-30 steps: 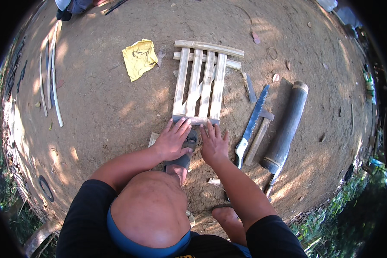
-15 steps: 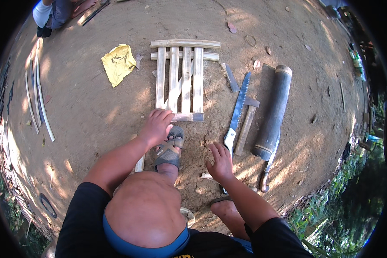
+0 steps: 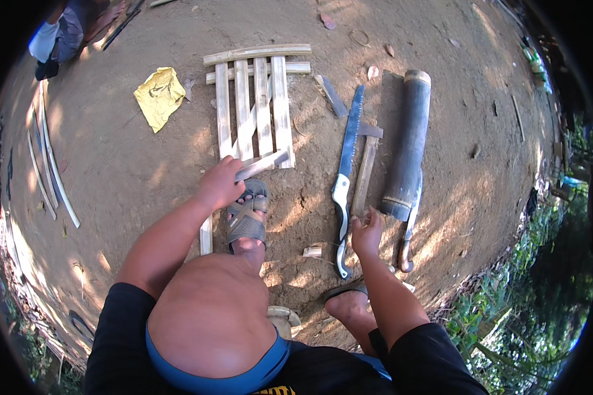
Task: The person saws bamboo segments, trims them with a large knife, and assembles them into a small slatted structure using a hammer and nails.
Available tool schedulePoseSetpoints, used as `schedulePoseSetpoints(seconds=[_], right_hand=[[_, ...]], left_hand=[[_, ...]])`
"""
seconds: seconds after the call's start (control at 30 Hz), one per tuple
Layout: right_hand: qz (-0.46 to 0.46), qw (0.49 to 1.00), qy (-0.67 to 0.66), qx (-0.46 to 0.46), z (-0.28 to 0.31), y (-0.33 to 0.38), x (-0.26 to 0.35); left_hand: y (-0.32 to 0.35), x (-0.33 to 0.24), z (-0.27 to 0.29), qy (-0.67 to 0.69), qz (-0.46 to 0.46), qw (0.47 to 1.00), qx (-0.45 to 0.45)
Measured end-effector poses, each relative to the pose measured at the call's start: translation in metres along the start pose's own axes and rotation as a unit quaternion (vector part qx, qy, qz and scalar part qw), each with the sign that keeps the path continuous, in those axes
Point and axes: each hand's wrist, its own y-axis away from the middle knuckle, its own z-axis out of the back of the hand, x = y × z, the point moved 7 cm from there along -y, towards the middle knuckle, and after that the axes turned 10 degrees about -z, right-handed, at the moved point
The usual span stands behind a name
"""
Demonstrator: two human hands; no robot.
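My left hand (image 3: 221, 183) is closed on one end of a short bamboo strip (image 3: 263, 165), tilted across the near ends of a frame of bamboo slats (image 3: 263, 108). The frame's upright slats meet two crosspieces at the far end, with a thin slat slanting beneath. My right hand (image 3: 367, 236) has its fingers curled at the near end of the wooden handle of a hammer (image 3: 365, 174), which lies on the soil. Left of the hammer rests a pruning saw (image 3: 344, 187) with a white and black handle. My sandalled foot (image 3: 247, 217) stands just below the strip.
A thick dark bamboo tube (image 3: 408, 145) lies at right, a knife (image 3: 412, 227) against its near end. A metal blade-like piece (image 3: 334, 99) lies beyond the saw. Yellow crumpled sheet (image 3: 159, 99) and long strips (image 3: 51, 158) are at left. Another person (image 3: 66, 36) is at the far left.
My left hand has lifted and tilted the short strip off its level place across the slats' near ends. My right hand has moved right and forward to the hammer's handle. The view has shifted slightly.
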Motion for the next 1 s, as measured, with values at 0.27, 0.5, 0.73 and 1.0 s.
schedulePoseSetpoints(seconds=[0.27,0.5,0.73,1.0], right_hand=[[-0.035,0.995,0.064,-0.069,0.042,0.006,-0.045],[-0.251,0.94,0.212,-0.096,0.097,-0.033,-0.196],[-0.275,0.938,0.208,-0.016,0.094,-0.036,-0.154],[-0.162,0.98,0.094,-0.06,0.109,-0.033,-0.175]], left_hand=[[0.043,0.011,-0.031,0.397,0.138,0.906,-0.047],[0.033,-0.032,-0.026,0.549,0.087,0.831,0.039],[0.032,-0.052,-0.002,0.551,0.048,0.832,0.039],[0.021,-0.092,0.021,0.59,-0.041,0.806,-0.003]])
